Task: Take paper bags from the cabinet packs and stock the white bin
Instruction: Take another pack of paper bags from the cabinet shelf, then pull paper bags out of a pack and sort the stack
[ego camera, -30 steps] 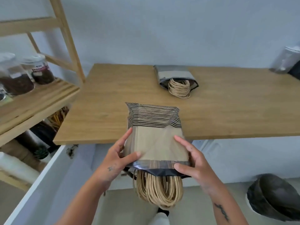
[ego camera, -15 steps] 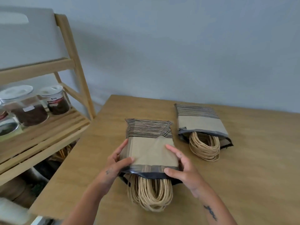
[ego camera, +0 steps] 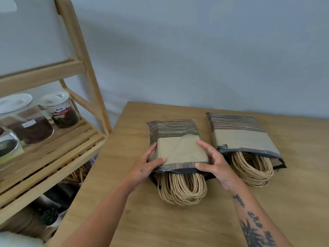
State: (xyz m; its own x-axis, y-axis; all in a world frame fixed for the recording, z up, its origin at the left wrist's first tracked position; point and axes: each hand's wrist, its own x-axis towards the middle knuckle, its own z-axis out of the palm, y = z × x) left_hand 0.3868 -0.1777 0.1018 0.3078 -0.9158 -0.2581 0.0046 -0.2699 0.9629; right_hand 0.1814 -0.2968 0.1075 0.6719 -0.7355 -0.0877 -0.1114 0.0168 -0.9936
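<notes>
A pack of brown paper bags [ego camera: 178, 148], in a plastic wrapper with black stripes, lies on the wooden table [ego camera: 160, 225]. Its twisted paper handles [ego camera: 181, 189] spill out of the near end. My left hand [ego camera: 146, 168] grips the pack's left edge, thumb on top. My right hand [ego camera: 213, 164] grips its right edge, thumb on the wrapper's dark rim. A second, similar pack [ego camera: 242, 138] lies just to the right, its handles [ego camera: 252, 170] also sticking out. The white bin is not in view.
A wooden shelf unit [ego camera: 53, 150] stands to the left of the table, holding clear jars [ego camera: 60, 111] with white lids and dark contents. A pale wall runs behind the table. Dark objects sit on the lower shelf.
Both hands have carried the pack from beyond the table's near edge onto the tabletop, beside the second pack. The view has shifted up and closer to the table.
</notes>
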